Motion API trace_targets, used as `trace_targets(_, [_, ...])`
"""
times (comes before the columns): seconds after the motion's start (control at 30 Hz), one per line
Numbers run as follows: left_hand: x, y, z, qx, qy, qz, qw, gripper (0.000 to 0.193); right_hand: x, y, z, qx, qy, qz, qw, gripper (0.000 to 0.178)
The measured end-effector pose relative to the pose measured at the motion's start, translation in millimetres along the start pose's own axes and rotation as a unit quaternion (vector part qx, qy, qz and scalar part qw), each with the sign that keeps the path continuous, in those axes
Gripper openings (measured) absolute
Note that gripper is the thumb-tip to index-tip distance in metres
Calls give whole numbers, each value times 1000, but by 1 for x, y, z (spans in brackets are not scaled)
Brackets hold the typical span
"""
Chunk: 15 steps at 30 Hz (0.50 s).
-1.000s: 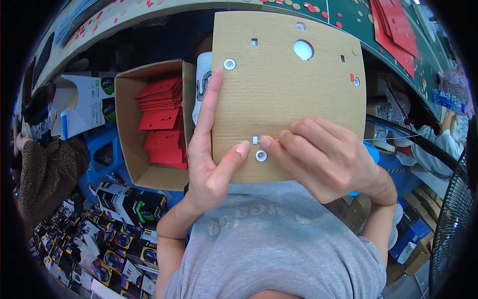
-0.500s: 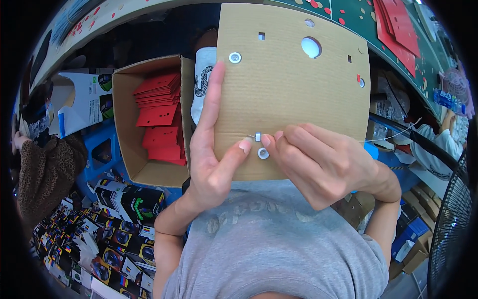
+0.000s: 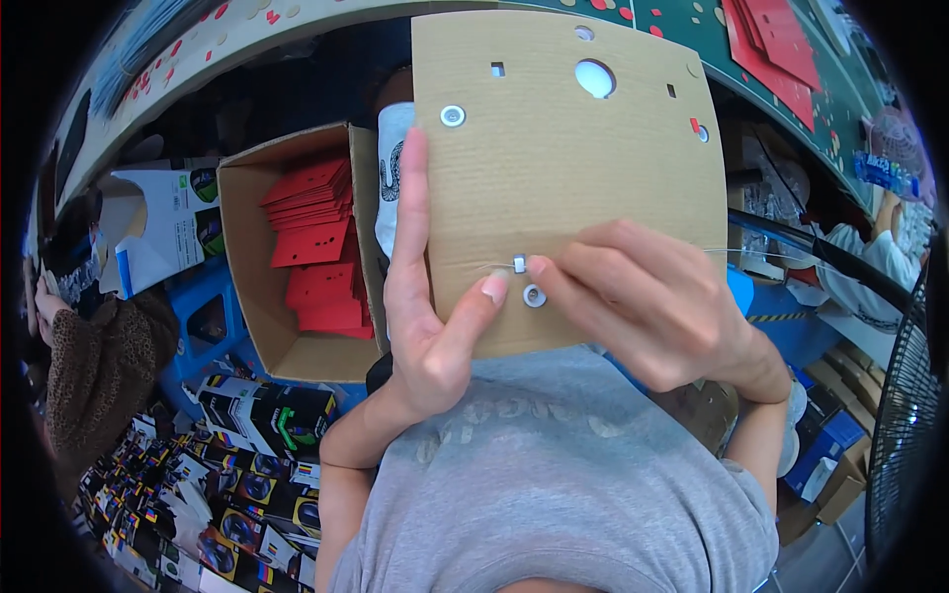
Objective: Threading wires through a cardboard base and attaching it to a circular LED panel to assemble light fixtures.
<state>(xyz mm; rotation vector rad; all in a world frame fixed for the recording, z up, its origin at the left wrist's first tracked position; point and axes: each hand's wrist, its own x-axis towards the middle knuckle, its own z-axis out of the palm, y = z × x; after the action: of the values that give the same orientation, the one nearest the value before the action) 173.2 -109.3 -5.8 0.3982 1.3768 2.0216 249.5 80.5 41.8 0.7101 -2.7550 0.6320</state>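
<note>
A brown cardboard panel (image 3: 583, 188) with round and square holes stands before my chest. My left hand (image 3: 430, 336) grips its left edge, fingers stretched along the side and thumb pressed on the face. Beside that thumb is a small rectangular slot (image 3: 520, 264), with a round white ringed fitting (image 3: 534, 296) just below. My right hand (image 3: 652, 306) pinches a thin pale wire (image 3: 761, 253) at the slot, its fingers curled. The wire's short end shows by my left thumb; its long end trails off to the right. Another white ringed fitting (image 3: 453, 117) sits at the panel's upper left.
An open carton (image 3: 242, 247) of punched red cards (image 3: 311, 242) stands at my left. Beyond the panel runs a green table (image 3: 682, 40) with red sheets (image 3: 766, 59) and scraps. Printed boxes (image 3: 267, 415) lie lower left. A fan guard (image 3: 895, 425) is at the right; people sit at both sides.
The panel and both hands have shifted slightly left in view, while the slot end has moved a little right. The trailing wire hangs flatter now. Both grips stay the same.
</note>
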Motion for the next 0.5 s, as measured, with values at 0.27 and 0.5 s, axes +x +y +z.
trace_targets(0.27, [0, 16, -32, 383, -19, 146, 912, 37, -26, -11, 20, -32, 105, 157, 982, 41])
trace_targets(0.5, [17, 19, -36, 391, -94, 233, 885, 14, -26, -8, 15, -22, 71, 93, 993, 55])
